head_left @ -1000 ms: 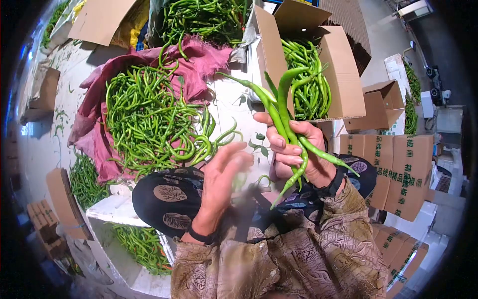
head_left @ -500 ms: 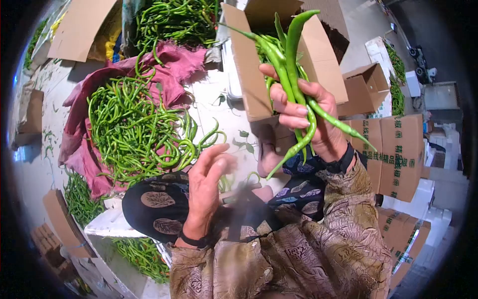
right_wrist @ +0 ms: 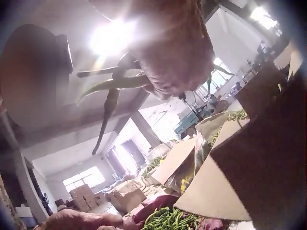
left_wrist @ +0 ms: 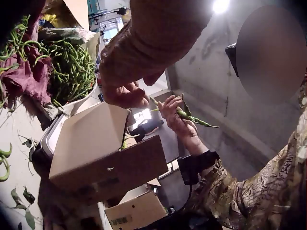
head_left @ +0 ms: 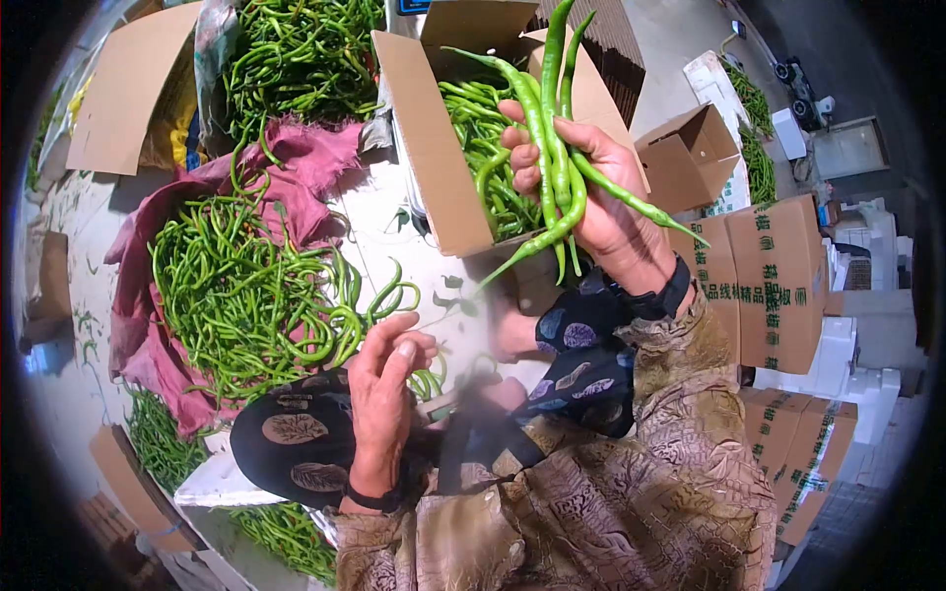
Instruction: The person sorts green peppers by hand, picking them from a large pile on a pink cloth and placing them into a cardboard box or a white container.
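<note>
"When you checked the two hands, what did each hold?"

"The right hand [head_left: 619, 229] gripped at least four green peppers [head_left: 560, 172], thumb and fingers bent round them; from the head view they overlapped one open carton [head_left: 424, 128], with more peppers [head_left: 507, 202] inside. The left hand [head_left: 379, 404] was half open, fingers loosely bent, gripping nothing visible."

"And near the left?"

"One pink cloth [head_left: 320, 148], bearing one heap [head_left: 236, 305] of peppers, too tangled to count."

Right fingers [head_left: 525, 157] have brought peppers [head_left: 551, 108] nearer the carton [head_left: 430, 148]
</note>
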`<state>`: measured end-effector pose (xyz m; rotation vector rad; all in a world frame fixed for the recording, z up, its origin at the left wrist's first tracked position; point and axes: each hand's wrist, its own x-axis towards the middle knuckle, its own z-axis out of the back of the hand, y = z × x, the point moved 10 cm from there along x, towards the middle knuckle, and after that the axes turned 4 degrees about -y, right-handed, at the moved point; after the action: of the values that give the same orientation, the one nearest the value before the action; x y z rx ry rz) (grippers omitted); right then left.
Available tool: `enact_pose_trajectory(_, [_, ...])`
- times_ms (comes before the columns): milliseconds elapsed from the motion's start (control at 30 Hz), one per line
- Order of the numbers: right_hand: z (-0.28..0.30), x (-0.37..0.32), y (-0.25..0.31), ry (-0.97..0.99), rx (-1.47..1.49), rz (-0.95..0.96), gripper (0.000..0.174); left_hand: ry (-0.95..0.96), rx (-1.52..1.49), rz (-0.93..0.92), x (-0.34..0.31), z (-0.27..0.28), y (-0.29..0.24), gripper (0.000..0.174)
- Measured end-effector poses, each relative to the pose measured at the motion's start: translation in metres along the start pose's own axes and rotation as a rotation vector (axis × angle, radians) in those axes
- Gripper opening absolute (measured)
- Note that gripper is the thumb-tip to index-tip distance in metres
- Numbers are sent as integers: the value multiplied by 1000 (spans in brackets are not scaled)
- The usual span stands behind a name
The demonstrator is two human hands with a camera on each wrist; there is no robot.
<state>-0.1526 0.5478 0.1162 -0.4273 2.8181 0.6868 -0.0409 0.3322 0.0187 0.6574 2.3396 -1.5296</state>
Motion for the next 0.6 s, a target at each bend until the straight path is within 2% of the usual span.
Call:
enact_pose_trajectory(67, [4, 7, 16, 38, -96, -6, 40, -13, -5, 7, 0, 0, -3, 31])
enact_pose_trajectory(100, [12, 10, 32, -78, -214, 45, 32, -11, -29, 13, 0, -1, -2, 31])
enact_pose_trajectory(133, [23, 10, 54, -281, -384, 142, 26, -6, -53, 20, -1, -1, -1, 31])
enact_pose_trajectory(200, [18, 20, 86, -313, -688, 257, 22, 5, -65, 25, -4, -5, -7, 31])
enact_pose_trajectory(267, [22, 38, 102, -320, -775, 277, 19, 23, -65, 26, -8, -6, -11, 31])
enact_pose_trajectory(400, [59, 97, 122, -373, -1353, 354, 37, 24, -165, 72, -23, -5, -37, 31])
enact_pose_trajectory(467, [70, 115, 136, -669, -1934, 444, 48, -3, -221, -12, -34, 4, -68, 31])
enact_pose_trajectory(533, [104, 152, 117, -471, -1935, 379, 68, -132, -49, -121, -47, 36, -97, 31])
enact_pose_trajectory(567, [111, 161, 98, -365, -2038, 150, 80, -194, 24, -193, -51, 55, -112, 30])
enact_pose_trajectory(600, [112, 165, 83, -311, -2145, 155, 81, -259, 96, -266, -55, 74, -128, 30])
